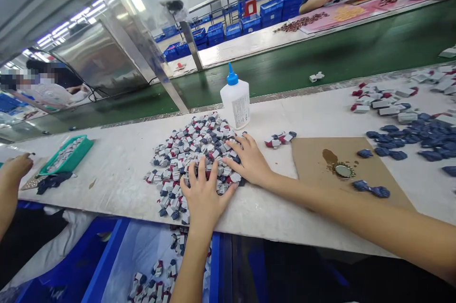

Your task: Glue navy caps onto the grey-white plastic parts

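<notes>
In the head view, two hands lie on one big pile of small pieces (185,148), red, white and dark blue, far too many to count, heaped on the white table (121,170). The left hand (204,196) is open, palm down with five fingers spread, pressing on the pile's 6 o'clock edge. The right hand (251,160) is also open and flat, resting on the pile's 3 o'clock side. One glue bottle (235,99) with a blue cap stands upright just beside the pile at 1 o'clock. A small cluster (280,138) of about four pieces lies at 3 o'clock from the right hand. Further on at 3 o'clock lies one cardboard sheet (313,160), bearing one round lid (343,170), a brown smear and two dark blue pieces (370,189). At 6 o'clock below the table edge, one blue bin (107,260) holds more loose pieces. At 9 o'clock sits one green tray (80,148), and beyond it a co-worker's hand (14,170), how it is closed unclear.
</notes>
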Demonstrator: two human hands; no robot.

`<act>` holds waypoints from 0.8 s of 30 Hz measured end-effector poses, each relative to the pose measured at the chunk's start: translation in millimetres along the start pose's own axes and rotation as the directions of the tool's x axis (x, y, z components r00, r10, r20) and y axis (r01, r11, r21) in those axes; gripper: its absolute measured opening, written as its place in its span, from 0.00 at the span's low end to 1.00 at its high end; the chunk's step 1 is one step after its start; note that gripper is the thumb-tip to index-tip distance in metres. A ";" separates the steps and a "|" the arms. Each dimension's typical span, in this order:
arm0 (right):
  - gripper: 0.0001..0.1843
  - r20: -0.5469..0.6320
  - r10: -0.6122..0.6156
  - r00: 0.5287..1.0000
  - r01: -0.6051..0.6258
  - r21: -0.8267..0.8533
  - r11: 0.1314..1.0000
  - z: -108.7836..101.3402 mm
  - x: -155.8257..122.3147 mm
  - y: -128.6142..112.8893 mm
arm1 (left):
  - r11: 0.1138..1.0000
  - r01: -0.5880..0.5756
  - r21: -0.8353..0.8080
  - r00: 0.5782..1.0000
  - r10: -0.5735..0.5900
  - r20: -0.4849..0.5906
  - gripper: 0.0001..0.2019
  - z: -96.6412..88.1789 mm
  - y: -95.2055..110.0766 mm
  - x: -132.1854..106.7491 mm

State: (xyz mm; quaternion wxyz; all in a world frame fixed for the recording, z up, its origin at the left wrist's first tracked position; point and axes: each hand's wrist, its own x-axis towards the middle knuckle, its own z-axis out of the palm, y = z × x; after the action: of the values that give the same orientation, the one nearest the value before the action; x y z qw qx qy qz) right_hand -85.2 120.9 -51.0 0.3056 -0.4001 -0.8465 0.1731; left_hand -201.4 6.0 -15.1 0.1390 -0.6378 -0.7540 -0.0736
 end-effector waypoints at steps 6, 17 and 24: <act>0.24 -0.093 0.069 0.993 -0.061 0.080 0.995 25.4 -8.5 -42.6 | 0.991 0.128 0.040 0.992 -0.128 -0.009 0.22 -11.5 -17.2 -17.5; 0.29 0.250 -0.261 0.932 0.143 0.408 0.902 36.8 -66.5 -142.5 | 0.950 0.307 -0.053 0.893 -0.307 -0.328 0.25 -3.7 -93.9 -144.8; 0.30 -0.023 0.183 0.983 -0.181 0.065 0.981 15.1 32.2 -54.9 | 0.989 0.107 -0.102 0.930 -0.136 -0.343 0.31 -25.1 -88.2 22.0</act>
State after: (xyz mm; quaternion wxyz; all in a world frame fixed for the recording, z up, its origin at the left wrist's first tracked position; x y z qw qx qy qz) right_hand -142.3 111.3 -20.6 0.3131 -0.4684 -0.7961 0.2207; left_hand -288.4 4.0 21.3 0.2393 -0.5719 -0.7518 -0.2248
